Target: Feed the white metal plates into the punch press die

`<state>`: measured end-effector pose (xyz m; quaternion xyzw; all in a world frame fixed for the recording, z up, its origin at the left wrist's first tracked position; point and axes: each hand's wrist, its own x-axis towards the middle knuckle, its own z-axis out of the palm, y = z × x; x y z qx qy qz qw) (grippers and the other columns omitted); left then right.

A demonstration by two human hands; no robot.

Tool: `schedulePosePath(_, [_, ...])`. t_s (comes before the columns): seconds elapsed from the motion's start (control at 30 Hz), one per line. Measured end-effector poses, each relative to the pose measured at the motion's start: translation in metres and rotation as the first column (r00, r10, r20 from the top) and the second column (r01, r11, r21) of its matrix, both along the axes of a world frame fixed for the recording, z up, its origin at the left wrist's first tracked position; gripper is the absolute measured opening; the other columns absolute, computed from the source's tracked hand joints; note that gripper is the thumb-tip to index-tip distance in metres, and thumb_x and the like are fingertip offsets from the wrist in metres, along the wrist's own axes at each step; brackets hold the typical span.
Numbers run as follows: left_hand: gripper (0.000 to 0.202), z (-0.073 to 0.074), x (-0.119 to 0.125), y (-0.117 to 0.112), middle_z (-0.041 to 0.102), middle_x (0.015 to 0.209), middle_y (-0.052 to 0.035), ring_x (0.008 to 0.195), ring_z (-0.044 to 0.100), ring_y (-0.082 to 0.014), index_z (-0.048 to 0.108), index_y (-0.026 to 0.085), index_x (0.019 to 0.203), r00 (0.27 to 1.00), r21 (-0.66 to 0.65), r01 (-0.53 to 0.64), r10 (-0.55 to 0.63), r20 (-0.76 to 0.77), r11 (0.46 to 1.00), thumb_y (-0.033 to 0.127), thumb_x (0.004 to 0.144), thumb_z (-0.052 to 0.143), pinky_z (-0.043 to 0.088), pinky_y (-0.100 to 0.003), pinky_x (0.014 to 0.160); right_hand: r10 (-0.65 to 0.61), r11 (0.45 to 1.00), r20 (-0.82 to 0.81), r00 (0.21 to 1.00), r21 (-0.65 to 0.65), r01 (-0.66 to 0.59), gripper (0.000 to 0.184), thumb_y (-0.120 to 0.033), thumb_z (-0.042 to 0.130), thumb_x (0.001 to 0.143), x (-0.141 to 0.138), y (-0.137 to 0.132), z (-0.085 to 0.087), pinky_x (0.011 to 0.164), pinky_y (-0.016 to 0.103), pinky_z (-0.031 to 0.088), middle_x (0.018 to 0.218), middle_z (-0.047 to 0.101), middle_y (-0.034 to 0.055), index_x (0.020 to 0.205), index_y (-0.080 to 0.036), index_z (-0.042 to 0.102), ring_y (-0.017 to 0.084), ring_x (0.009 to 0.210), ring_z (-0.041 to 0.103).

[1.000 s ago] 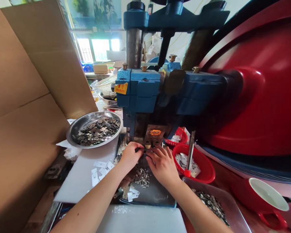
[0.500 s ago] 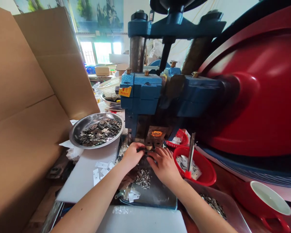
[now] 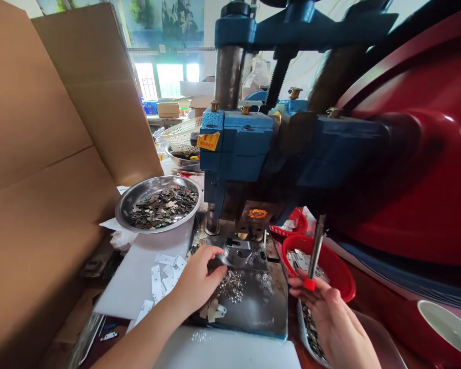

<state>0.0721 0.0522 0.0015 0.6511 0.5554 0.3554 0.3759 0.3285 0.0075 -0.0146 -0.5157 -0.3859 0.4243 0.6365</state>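
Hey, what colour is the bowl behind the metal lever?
Red. The head view shows the bowl clearly.

The blue press point(image 3: 234, 148) is cut off by the top edge; its yellow label point(image 3: 208, 141) is too small to read. Right of the press, the red guard point(image 3: 426, 169) and the white cup point(image 3: 447, 324) run out of frame. In front of the press, the left hand point(image 3: 195, 282) hides whatever lies under its palm, and the right hand point(image 3: 330, 320) covers most of the clear tray point(image 3: 374, 335); whether its fingers point(image 3: 296, 287) close on the lever point(image 3: 315, 246) cannot be told.
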Motion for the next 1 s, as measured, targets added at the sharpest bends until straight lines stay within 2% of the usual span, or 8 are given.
schedulePosePath(0.13, [0.059, -0.005, 0.007, 0.024, 0.056, 0.122, -0.0083, 0.107, 0.055, -0.0245, 0.052, 0.024, 0.122, 0.995, -0.052, 0.102, -0.101, 0.013, 0.993, 0.033, 0.066, 0.071, 0.043, -0.037, 0.093, 0.012, 1.000, -0.009, 1.000, -0.015, -0.012, 0.039, -0.058, 0.065, 0.069, -0.007, 0.003, 0.008, 0.071, 0.031, 0.056, 0.093, 0.072, 0.0071, 0.084, -0.024, 0.071, 0.021, 0.080, 0.067])
schedulePosePath(0.2, [0.068, -0.008, 0.010, 0.039, 0.054, 0.124, -0.0093, 0.108, 0.055, -0.0257, 0.051, 0.023, 0.123, 0.991, -0.079, 0.134, -0.135, 0.003, 0.988, 0.033, 0.061, 0.075, 0.042, -0.038, 0.095, -0.009, 1.000, -0.047, 0.999, -0.016, 0.008, 0.037, -0.058, 0.066, 0.069, -0.009, 0.004, 0.007, 0.070, 0.030, 0.056, 0.093, 0.072, 0.0064, 0.081, -0.024, 0.071, 0.020, 0.080, 0.067])
schedulePosePath(0.37, [0.057, -0.009, 0.012, 0.052, 0.060, 0.113, -0.0063, 0.102, 0.058, -0.0251, 0.057, 0.023, 0.112, 0.988, -0.069, 0.151, -0.153, -0.014, 0.986, 0.031, 0.059, 0.075, 0.044, -0.037, 0.091, 0.012, 0.996, 0.006, 1.000, -0.092, -0.012, 0.043, -0.061, 0.066, 0.065, -0.009, 0.002, 0.007, 0.069, 0.032, 0.056, 0.080, 0.072, 0.0076, 0.085, -0.023, 0.072, 0.020, 0.075, 0.066])
schedulePosePath(0.57, [0.051, -0.007, 0.012, 0.046, 0.062, 0.109, -0.0041, 0.098, 0.060, -0.0239, 0.058, 0.025, 0.109, 0.992, -0.058, 0.128, -0.128, 0.013, 0.990, 0.030, 0.061, 0.073, 0.046, -0.037, 0.089, 0.022, 0.994, 0.024, 0.999, -0.103, -0.019, 0.046, -0.063, 0.065, 0.065, -0.007, 0.000, 0.007, 0.070, 0.031, 0.055, 0.083, 0.072, 0.0082, 0.087, -0.023, 0.073, 0.020, 0.076, 0.065])
schedulePosePath(0.67, [0.059, -0.008, 0.010, 0.045, 0.059, 0.118, -0.0071, 0.106, 0.057, -0.0253, 0.055, 0.023, 0.116, 0.994, -0.069, 0.107, -0.104, 0.041, 0.992, 0.028, 0.061, 0.074, 0.043, -0.038, 0.094, 0.011, 0.995, 0.039, 0.999, -0.099, -0.007, 0.047, -0.063, 0.064, 0.066, -0.006, 0.002, 0.004, 0.068, 0.032, 0.055, 0.082, 0.071, 0.0083, 0.087, -0.022, 0.072, 0.021, 0.076, 0.065])
schedulePosePath(0.77, [0.063, -0.005, 0.002, 0.039, 0.051, 0.131, -0.0100, 0.115, 0.051, -0.0262, 0.048, 0.022, 0.126, 0.994, -0.094, 0.076, -0.069, 0.079, 0.993, 0.028, 0.067, 0.070, 0.040, -0.039, 0.097, 0.006, 0.995, 0.088, 0.996, -0.099, 0.003, 0.048, -0.063, 0.062, 0.068, -0.003, 0.005, -0.003, 0.071, 0.033, 0.054, 0.084, 0.071, 0.0084, 0.087, -0.019, 0.070, 0.022, 0.077, 0.065])
schedulePosePath(0.9, [0.048, 0.006, -0.027, 0.014, 0.053, 0.130, -0.0081, 0.115, 0.051, -0.0242, 0.050, 0.023, 0.125, 0.999, -0.101, 0.004, 0.002, 0.052, 0.995, 0.029, 0.078, 0.059, 0.041, -0.038, 0.097, -0.068, 0.991, 0.203, 0.977, -0.099, 0.090, 0.052, -0.064, 0.059, 0.070, -0.001, 0.010, -0.019, 0.074, 0.035, 0.052, 0.086, 0.071, 0.0079, 0.094, -0.018, 0.068, 0.025, 0.083, 0.064])
schedulePosePath(1.0, [0.037, 0.009, -0.069, -0.010, 0.059, 0.123, -0.0065, 0.113, 0.054, -0.0253, 0.058, 0.025, 0.117, 0.995, -0.102, -0.041, 0.031, -0.089, 0.994, 0.038, 0.083, 0.052, 0.047, -0.037, 0.090, -0.016, 0.995, 0.093, 0.996, -0.093, 0.025, 0.064, -0.073, 0.040, 0.076, -0.004, 0.016, -0.028, 0.070, 0.037, 0.052, 0.082, 0.071, 0.0085, 0.101, -0.019, 0.064, 0.025, 0.078, 0.064])
